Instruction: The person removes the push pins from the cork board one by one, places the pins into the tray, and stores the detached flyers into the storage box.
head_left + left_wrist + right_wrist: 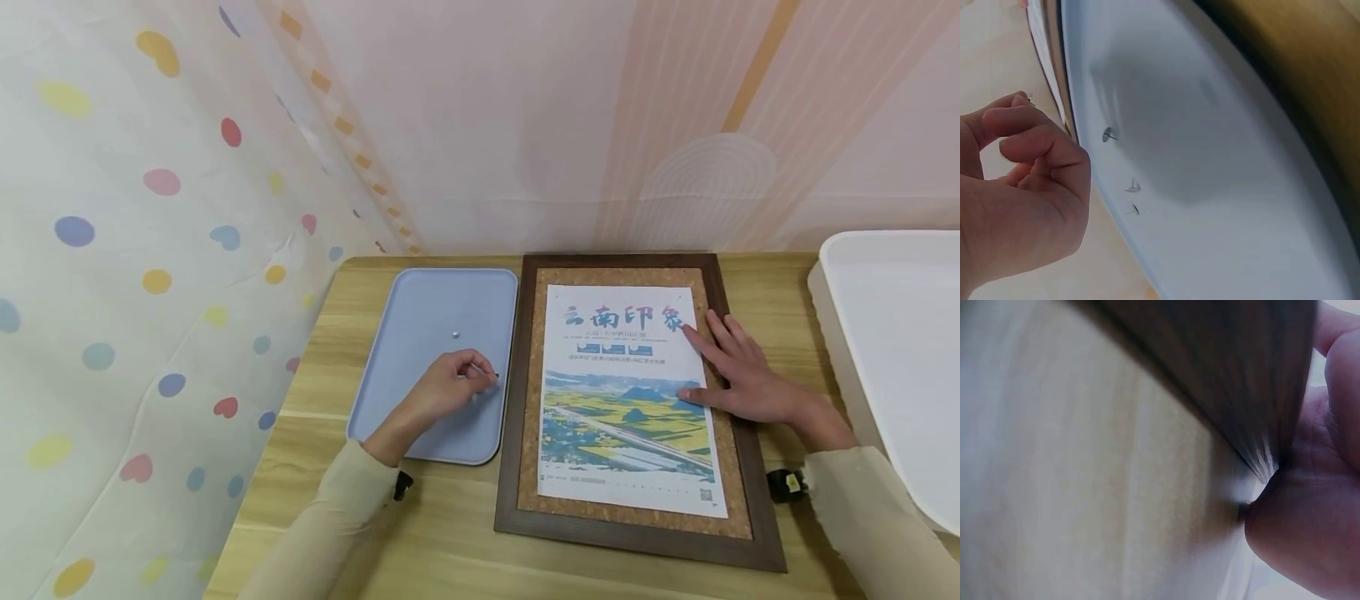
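Note:
Between thumb and index finger, my left hand [448,385] pinches a small thumbtack [1030,98] above the blue tray [420,304]. Three loose thumbtacks [1108,134] lie in the tray in the left wrist view. To the tray's right is a corkboard [531,392] with a dark wooden frame [513,433]. A printed poster [630,433] of fields and hills lies on the cork. My right hand [750,379] rests across the right side of the frame, its fingers spread and touching the poster's right edge. In the right wrist view the palm is against the frame.
A large white tray [832,258] stands at the right end of the wooden table [315,400]. Behind the table hangs a pink patterned backdrop [510,125]; a dotted curtain [180,333] is on the left.

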`<state>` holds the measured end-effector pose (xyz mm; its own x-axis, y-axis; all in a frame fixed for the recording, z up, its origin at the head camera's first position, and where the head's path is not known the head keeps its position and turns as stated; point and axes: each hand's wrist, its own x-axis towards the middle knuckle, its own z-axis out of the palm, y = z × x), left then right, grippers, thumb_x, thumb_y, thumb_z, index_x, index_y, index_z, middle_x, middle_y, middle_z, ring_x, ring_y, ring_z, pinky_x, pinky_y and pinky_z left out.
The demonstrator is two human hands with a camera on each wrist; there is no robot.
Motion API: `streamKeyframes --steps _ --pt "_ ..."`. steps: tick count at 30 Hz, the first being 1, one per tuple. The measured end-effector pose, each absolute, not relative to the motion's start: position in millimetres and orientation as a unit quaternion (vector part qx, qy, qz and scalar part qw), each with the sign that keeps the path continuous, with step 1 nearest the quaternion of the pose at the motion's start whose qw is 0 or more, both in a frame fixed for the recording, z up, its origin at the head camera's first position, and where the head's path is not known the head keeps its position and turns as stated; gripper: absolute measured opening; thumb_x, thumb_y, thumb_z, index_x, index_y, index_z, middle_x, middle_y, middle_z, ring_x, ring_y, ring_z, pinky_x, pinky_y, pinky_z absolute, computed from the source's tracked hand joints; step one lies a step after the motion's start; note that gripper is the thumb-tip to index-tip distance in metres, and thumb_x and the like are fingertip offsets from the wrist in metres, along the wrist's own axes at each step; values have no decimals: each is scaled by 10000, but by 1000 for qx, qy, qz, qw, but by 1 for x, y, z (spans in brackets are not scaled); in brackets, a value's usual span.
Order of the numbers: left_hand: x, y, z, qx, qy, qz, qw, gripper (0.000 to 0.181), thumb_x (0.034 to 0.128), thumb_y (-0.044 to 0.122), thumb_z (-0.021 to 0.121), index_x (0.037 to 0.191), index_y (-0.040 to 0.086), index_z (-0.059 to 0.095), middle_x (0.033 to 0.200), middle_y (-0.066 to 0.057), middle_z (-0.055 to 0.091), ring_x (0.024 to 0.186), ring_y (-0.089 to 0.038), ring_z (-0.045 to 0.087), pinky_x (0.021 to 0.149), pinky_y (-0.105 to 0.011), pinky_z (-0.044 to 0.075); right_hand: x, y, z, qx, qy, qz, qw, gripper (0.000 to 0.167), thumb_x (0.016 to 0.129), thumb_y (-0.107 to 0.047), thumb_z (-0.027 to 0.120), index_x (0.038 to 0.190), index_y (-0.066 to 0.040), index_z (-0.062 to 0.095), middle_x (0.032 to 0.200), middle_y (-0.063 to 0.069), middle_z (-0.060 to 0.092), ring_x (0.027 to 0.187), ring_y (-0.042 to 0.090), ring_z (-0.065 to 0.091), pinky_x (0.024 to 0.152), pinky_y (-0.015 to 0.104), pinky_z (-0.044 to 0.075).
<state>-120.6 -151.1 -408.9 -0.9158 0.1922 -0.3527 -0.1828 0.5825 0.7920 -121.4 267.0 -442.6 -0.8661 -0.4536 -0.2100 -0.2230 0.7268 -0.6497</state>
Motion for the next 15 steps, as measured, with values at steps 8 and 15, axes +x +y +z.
streamKeyframes --steps 8,15 --pt "-126 -154 -414 -15 874 443 199 84 928 164 681 956 87 665 645 -22 521 583 -151 454 562 -283 355 -121 267 -443 -182 912 -321 182 1018 881 -426 712 1597 -107 62 1611 228 -212 1453 407 -286 1071 731 -87" --pt "-131 -157 -421 -31 882 429 195 75 943 160 661 965 90 679 602 3 460 539 -137 373 540 -282 323 -121 267 -443 -183 911 -324 180 1017 879 -423 713 1598 -109 66 1612 227 -209 1453 414 -280 1071 730 -89"
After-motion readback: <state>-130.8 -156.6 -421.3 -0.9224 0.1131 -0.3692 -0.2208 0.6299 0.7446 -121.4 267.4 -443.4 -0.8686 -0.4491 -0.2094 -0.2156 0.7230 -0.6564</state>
